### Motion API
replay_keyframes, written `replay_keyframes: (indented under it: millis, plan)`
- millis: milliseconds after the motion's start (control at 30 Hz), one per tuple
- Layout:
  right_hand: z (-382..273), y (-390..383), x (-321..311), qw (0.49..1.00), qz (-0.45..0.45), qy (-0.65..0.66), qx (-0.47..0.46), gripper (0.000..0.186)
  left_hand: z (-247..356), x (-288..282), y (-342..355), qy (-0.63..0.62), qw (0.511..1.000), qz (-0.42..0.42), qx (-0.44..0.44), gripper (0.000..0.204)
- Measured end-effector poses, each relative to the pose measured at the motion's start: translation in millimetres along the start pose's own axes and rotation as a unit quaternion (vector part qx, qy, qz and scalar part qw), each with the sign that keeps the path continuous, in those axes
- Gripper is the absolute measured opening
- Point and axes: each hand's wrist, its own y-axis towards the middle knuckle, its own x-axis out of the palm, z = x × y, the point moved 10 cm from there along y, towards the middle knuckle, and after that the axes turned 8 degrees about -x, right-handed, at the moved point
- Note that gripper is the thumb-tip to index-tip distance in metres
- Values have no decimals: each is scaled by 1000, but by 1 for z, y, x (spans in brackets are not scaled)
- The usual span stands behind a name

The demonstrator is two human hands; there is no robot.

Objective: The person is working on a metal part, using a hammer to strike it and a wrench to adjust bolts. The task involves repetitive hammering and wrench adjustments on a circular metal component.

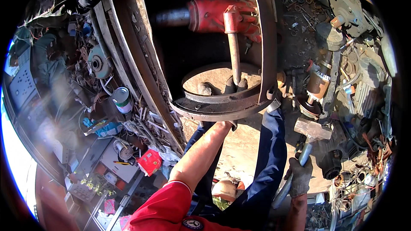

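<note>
My left hand (236,85) reaches under a round rusty metal rim (218,114). Its dark gloved fingertips show through the rim's opening, closed around the lower end of a rusty rod with a red socket-like top (233,51); the rim hides the rest of the hand. Behind the red top lies a thick red metal part (209,15) on a steel shaft, inside a dark metal housing (269,38). On the right, my right hand (300,175), in a grey glove, grips the pipe handle of a sledgehammer (313,129), its block head raised beyond the hand.
Long metal beams (128,51) run along the left of the housing. A paint can (122,99), a red packet (150,161) and heaped scrap lie beyond them. Rusty machine parts, including an armature-like piece (318,83), crowd the ground at right. My legs stand either side below the rim.
</note>
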Motion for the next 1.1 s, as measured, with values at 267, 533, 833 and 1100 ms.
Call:
replay_keyframes:
  millis: [267, 533, 833, 1100]
  plan:
    - [10, -42, 85, 970, -56, 211, 111, 30, 107, 105, -40, 654, 657, 336, 166, 43]
    - [52, -95, 166, 941, -190, 195, 199, 35, 94, 87, -14, 643, 718, 263, -52, 37]
    - [92, -68, 175, 961, -188, 90, 184, 28, 81, 61, -23, 544, 806, 223, -66, 35]
    - [78, -44, 163, 959, -169, 133, 182, 32, 71, 16, -59, 472, 841, 261, -46, 34]
